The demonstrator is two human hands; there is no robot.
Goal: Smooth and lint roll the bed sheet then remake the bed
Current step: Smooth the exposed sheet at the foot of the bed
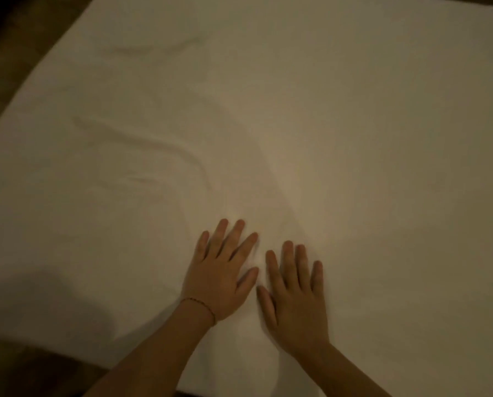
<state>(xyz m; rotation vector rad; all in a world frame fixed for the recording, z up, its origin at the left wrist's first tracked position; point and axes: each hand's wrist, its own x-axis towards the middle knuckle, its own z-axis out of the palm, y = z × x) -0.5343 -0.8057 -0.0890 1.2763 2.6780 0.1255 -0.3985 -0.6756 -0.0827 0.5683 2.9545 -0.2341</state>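
A dim, warm-lit view looks down on a bed covered by a pale bed sheet (pixel 325 124), which fills almost the whole picture. Two bare hands lie flat on the sheet near its closest edge, palms down, side by side and nearly touching at the thumbs. The left hand (pixel 221 270) has its fingers straight and spread, and a thin bracelet (pixel 202 305) circles its wrist. The right hand (pixel 295 293) is likewise flat with fingers extended, holding nothing. Both press on the cloth without gripping it.

The wrinkles (pixel 142 144) that remain lie ahead of the hands and to the left: a long, curving ridge runs roughly from the far left toward the hands, with a fainter crease (pixel 153 47) farther up near the far left edge. The left hand is the nearer one to these folds. The sheet to the right looks smooth. A smoothing stroke would likely need to travel forward and leftward. No lint roller is visible.
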